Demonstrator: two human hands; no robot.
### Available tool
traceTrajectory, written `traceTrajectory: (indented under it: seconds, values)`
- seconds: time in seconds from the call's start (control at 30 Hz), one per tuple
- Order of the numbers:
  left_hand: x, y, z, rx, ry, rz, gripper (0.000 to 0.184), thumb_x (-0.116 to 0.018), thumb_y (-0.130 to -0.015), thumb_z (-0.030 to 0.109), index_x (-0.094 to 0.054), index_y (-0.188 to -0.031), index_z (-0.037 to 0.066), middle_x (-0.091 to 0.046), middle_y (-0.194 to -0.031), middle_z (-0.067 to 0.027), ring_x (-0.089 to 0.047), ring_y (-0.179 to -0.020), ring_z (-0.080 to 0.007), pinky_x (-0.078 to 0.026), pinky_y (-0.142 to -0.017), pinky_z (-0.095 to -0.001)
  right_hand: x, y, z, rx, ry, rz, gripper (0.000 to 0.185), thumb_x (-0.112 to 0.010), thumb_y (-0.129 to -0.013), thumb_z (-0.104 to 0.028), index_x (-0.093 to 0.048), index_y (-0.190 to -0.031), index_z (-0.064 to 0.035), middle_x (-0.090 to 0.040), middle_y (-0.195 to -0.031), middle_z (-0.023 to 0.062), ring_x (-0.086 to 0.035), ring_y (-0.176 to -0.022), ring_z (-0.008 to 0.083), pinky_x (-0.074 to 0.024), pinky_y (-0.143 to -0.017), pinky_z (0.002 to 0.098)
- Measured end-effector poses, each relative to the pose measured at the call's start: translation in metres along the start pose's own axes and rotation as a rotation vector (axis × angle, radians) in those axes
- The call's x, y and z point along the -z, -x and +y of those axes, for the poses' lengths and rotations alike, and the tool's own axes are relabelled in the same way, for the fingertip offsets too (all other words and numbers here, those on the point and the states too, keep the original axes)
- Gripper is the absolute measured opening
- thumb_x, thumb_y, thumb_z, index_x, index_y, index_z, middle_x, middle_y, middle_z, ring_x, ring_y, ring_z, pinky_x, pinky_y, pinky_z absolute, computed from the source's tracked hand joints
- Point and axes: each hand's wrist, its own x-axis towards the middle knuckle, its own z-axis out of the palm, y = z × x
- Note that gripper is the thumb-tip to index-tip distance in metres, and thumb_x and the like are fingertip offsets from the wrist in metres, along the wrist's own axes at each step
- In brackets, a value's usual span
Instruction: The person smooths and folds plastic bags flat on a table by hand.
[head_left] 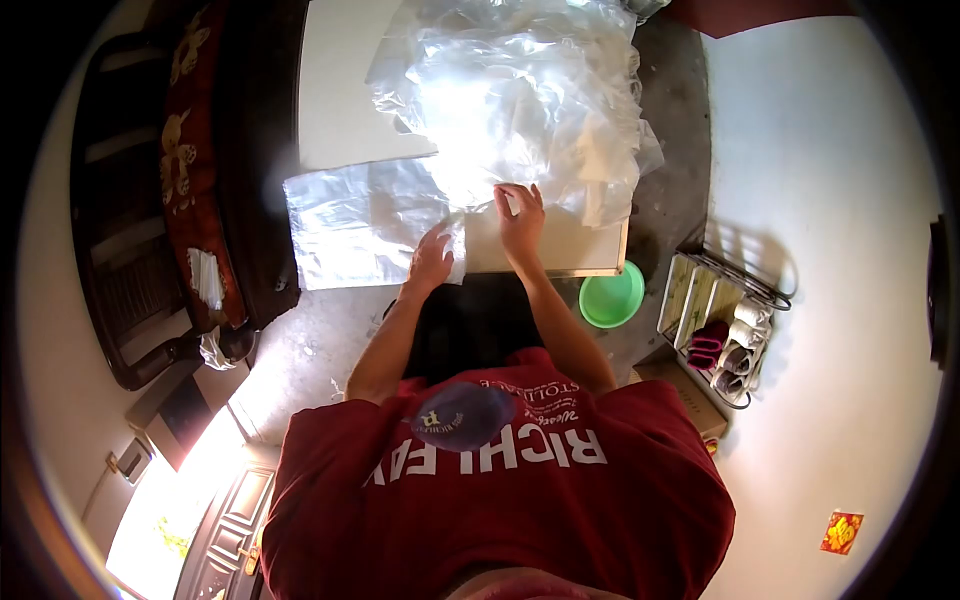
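Observation:
My left hand (432, 258) lies on the right edge of a flat clear plastic bag (350, 220), fingers stretched over it. This bag is spread at the table's near left and hangs slightly past the front edge. My right hand (521, 225) is at the near edge of a large heap of crumpled clear plastic bags (540, 110). Its fingers are bent and apart, with a gap between thumb and fingers, and no bag shows in them. Glare washes out part of the heap near the fingertips. Both hands are over the pale table (590, 245).
A green basin (612, 295) stands on the floor by the table's near right corner. Further right is a rack (715, 325) with shoes, and a cardboard box (685, 385) is below it. Dark wooden furniture (255, 150) borders the table's left side.

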Motion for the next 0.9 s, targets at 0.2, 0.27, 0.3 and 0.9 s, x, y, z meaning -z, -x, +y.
traceTrajectory:
  seconds: [0.2, 0.27, 0.3, 0.9]
  values:
    - [-0.001, -0.015, 0.015, 0.199, 0.285, 0.113, 0.046, -0.056, -0.079, 0.007, -0.047, -0.124, 0.002, -0.048, -0.124, -0.0219, -0.049, -0.111, -0.0372, -0.042, -0.093, -0.0408, 0.028, 0.008, -0.014, -0.242, -0.398, 0.066, 0.013, -0.063, -0.086, -0.012, -0.066, -0.092, -0.0004, -0.066, -0.084, 0.0042, -0.059, -0.072, 0.0090, -0.0447, -0.071, 0.0238]
    - [-0.038, -0.021, -0.032, 0.231, 0.782, 0.133, 0.061, -0.049, -0.089, 0.046, -0.039, -0.132, 0.004, -0.049, -0.124, -0.0176, -0.052, -0.110, -0.0308, -0.047, -0.091, -0.0421, 0.036, 0.012, -0.016, -0.299, -0.501, 0.062, 0.013, -0.062, -0.087, -0.011, -0.065, -0.093, 0.0007, -0.066, -0.083, 0.0031, -0.058, -0.070, 0.0061, -0.0433, -0.063, 0.0193]
    - [-0.023, -0.029, -0.014, 0.228, 0.780, 0.130, 0.061, -0.049, -0.089, 0.046, -0.039, -0.132, 0.004, -0.049, -0.124, -0.0176, -0.052, -0.110, -0.0308, -0.047, -0.091, -0.0421, 0.039, 0.014, -0.017, -0.318, -0.512, 0.052, 0.014, -0.062, -0.086, -0.011, -0.065, -0.093, 0.0011, -0.064, -0.080, 0.0021, -0.056, -0.067, 0.0056, -0.0418, -0.060, 0.0186]
    - [0.097, -0.070, 0.125, 0.223, 1.315, 0.005, 0.025, -0.056, -0.089, 0.021, -0.061, -0.095, -0.003, -0.064, -0.092, -0.0104, -0.062, -0.081, -0.0176, -0.050, -0.074, -0.0297, 0.058, 0.058, -0.021, -0.278, -0.557, -0.028, 0.022, -0.063, -0.083, -0.008, -0.057, -0.103, -0.0001, -0.060, -0.077, 0.0031, -0.055, -0.069, 0.0087, -0.0452, -0.064, 0.0236]
